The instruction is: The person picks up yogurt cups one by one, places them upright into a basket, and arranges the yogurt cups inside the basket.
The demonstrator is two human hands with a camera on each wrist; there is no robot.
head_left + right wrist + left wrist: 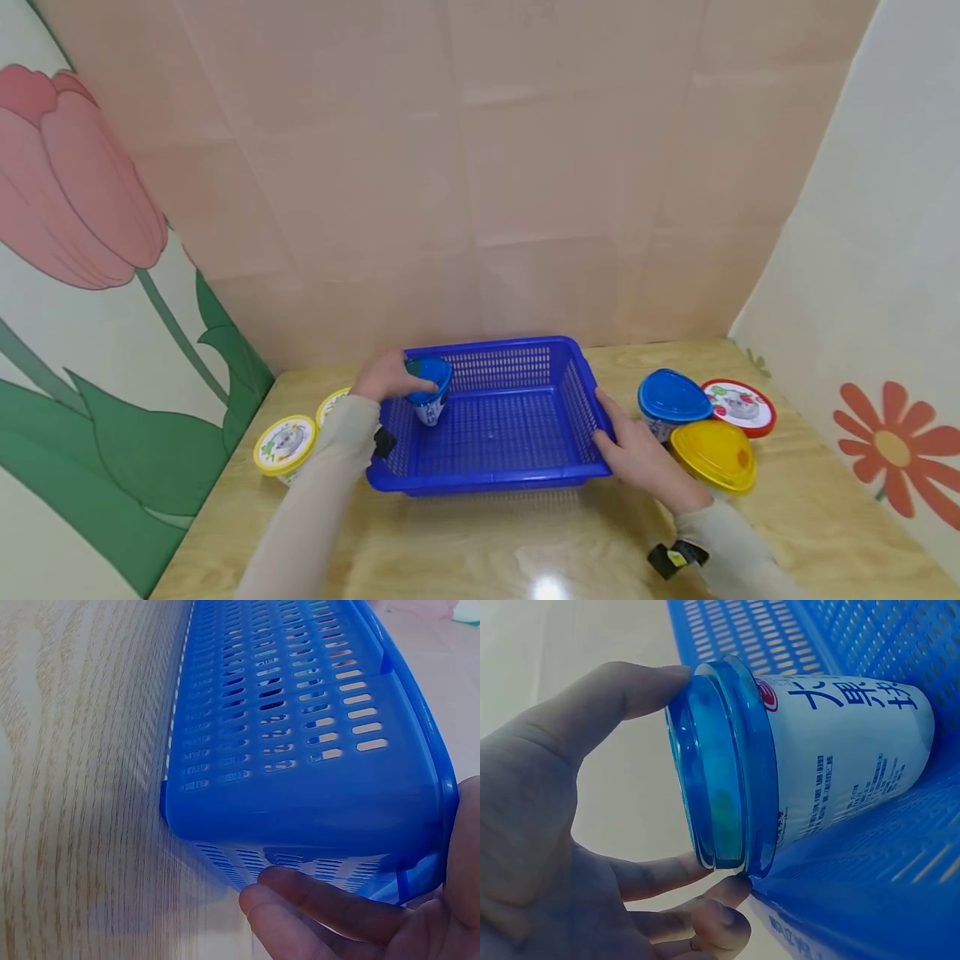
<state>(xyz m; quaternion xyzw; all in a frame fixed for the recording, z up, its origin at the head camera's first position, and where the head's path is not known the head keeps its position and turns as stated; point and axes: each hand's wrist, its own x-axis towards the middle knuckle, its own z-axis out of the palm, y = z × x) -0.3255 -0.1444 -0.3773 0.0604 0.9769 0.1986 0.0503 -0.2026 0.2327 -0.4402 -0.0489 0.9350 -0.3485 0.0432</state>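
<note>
Blue-lidded cup [435,400] gripped inside left end of blue basket [491,482]

Head view: The left hand [390,379] held the cup by its lid, over the basket floor and near the end wall. Whether the base bore on the floor could not be told. The right hand [636,444] gripped the opposite rim. Two yellow-lidded tubs [285,446] stood to the left on the worktop [487,550], one partly hidden by the left forearm [318,492]. To the right, a second blue cup [675,396], a red-lidded tub [738,407] and a yellow-lidded container [716,454] crowded the right hand's side, leaving little room for sliding the basket that way.

Left wrist view: Thumb and fingers pinched the lid from opposite sides. In the inspector's judgement, good practice called for an upright cup, light pressure on the lid and release only once the base sat flat.

Right wrist view: Fingers lay against the basket's outer wall; a steady hold there was judged advisable.
</note>
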